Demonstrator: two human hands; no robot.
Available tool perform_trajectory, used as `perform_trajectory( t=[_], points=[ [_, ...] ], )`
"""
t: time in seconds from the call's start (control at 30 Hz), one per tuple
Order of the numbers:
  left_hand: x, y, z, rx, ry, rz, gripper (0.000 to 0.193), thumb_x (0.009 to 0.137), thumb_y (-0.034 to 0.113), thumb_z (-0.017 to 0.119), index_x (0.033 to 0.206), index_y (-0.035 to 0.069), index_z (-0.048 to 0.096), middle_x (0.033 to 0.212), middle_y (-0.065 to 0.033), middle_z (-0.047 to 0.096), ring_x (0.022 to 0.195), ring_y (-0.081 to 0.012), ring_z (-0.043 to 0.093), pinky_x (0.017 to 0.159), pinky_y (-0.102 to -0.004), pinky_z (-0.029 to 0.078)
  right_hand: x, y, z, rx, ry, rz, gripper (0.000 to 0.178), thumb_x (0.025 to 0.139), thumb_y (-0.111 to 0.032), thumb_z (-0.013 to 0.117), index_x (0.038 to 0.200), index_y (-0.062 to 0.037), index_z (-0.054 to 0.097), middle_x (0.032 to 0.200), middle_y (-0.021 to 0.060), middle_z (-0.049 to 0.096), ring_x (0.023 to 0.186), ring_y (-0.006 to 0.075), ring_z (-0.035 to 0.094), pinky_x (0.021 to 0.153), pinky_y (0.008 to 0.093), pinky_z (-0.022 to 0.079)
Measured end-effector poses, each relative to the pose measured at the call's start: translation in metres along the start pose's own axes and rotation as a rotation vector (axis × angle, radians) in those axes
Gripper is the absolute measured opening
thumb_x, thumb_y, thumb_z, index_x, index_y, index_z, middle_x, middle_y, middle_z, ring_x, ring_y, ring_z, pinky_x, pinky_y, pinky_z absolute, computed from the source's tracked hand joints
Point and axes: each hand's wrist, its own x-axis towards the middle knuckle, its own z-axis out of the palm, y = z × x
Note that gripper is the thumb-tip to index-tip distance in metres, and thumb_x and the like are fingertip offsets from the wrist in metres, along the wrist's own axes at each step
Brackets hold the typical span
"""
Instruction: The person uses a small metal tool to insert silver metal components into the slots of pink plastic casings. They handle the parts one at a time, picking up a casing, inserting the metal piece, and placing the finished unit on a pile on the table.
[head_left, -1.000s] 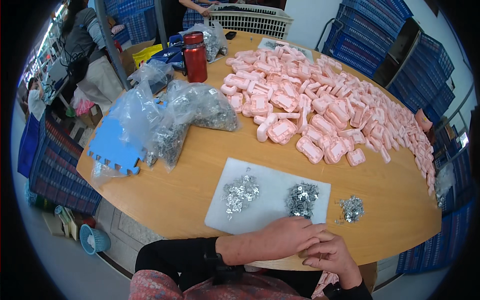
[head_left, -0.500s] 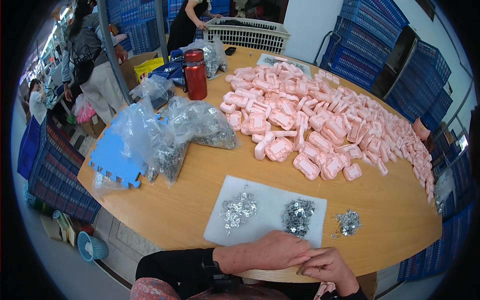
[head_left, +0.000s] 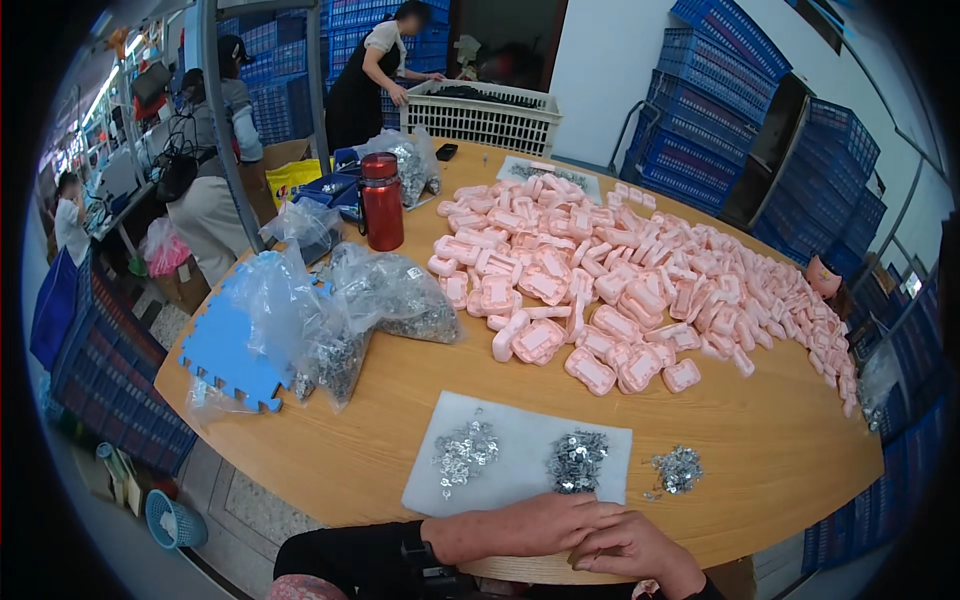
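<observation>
My left hand (head_left: 562, 522) and my right hand (head_left: 632, 546) meet at the table's near edge, fingers curled together. Anything between the fingertips is hidden. Just beyond them lies a white foam sheet (head_left: 520, 417). It carries a loose pile of small, flat shiny metal pieces (head_left: 466, 452) on the left and a denser heap of small metal parts (head_left: 577, 462) nearest my hands. To the right of the sheet, another little heap of metal parts (head_left: 678, 469) rests on the wood. A patch of pink (head_left: 646, 588) shows below my right wrist.
Pink plastic shells (head_left: 540, 270) cover the table's far right. Clear bags of metal parts (head_left: 400, 300), a blue foam mat (head_left: 225, 345) and a red flask (head_left: 381, 205) occupy the left. Blue crates (head_left: 700, 120) stand behind. A person (head_left: 365, 75) handles a white basket (head_left: 480, 115).
The view has tilted up, so the table's things sit lower in the picture. My hands remain together at the edge, the right one a little more over the left. The person behind shows more fully.
</observation>
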Motion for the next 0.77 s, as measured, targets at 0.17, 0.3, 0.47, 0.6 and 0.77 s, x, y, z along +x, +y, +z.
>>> perform_trajectory(
  t=[0.17,0.3,0.47,0.6,0.77],
  points=[
    [0.002,0.018,-0.014,0.054,-0.037,-0.2,0.027,0.096,0.031,0.059,0.117,0.014,0.06,0.095,-0.0095,0.068,0.082,-0.0305,0.067,0.069,-0.0407,0.054,0.004,-0.003,0.008,-0.016,0.049,-0.09,0.012,0.083,-0.013,0.077,0.091,-0.0048,0.075,0.096,0.0073,0.073,0.092,0.0231,0.067,0.079,0.0325,0.053],
    [0.0,0.017,-0.014,0.19,-0.023,-0.179,0.022,0.094,0.035,0.061,0.097,0.013,0.061,0.08,-0.0085,0.065,0.073,-0.0318,0.066,0.062,-0.042,0.053,0.0,0.002,0.012,-0.025,0.03,-0.073,0.014,0.083,-0.015,0.077,0.094,-0.0064,0.075,0.104,0.0071,0.072,0.093,0.0251,0.069,0.08,0.0321,0.054],
    [-0.002,0.014,-0.017,0.283,-0.047,-0.212,0.027,0.087,0.036,0.068,0.079,0.011,0.059,0.075,-0.0088,0.062,0.068,-0.0314,0.064,0.058,-0.0414,0.051,0.0,-0.017,0.004,-0.228,-0.011,-0.056,0.017,0.079,-0.017,0.08,0.093,-0.0085,0.076,0.113,0.0088,0.07,0.094,0.0284,0.07,0.08,0.033,0.056],
    [0.003,0.018,-0.023,0.226,0.053,-0.146,0.023,0.083,0.032,0.074,0.083,0.012,0.064,0.077,-0.0074,0.064,0.068,-0.0283,0.063,0.06,-0.0387,0.051,-0.017,-0.004,0.005,-0.218,0.248,-0.114,0.015,0.078,-0.017,0.081,0.087,-0.0071,0.075,0.097,0.0091,0.072,0.084,0.0244,0.069,0.072,0.0315,0.055],
    [-0.006,0.028,-0.02,0.225,0.156,-0.143,0.017,0.086,0.023,0.073,0.096,0.011,0.066,0.088,-0.0072,0.066,0.073,-0.025,0.064,0.064,-0.037,0.052,-0.062,0.051,0.003,-0.079,0.636,0.255,0.01,0.08,-0.019,0.079,0.082,-0.0094,0.075,0.08,0.0067,0.071,0.072,0.0222,0.067,0.066,0.0354,0.054]
  ],
)
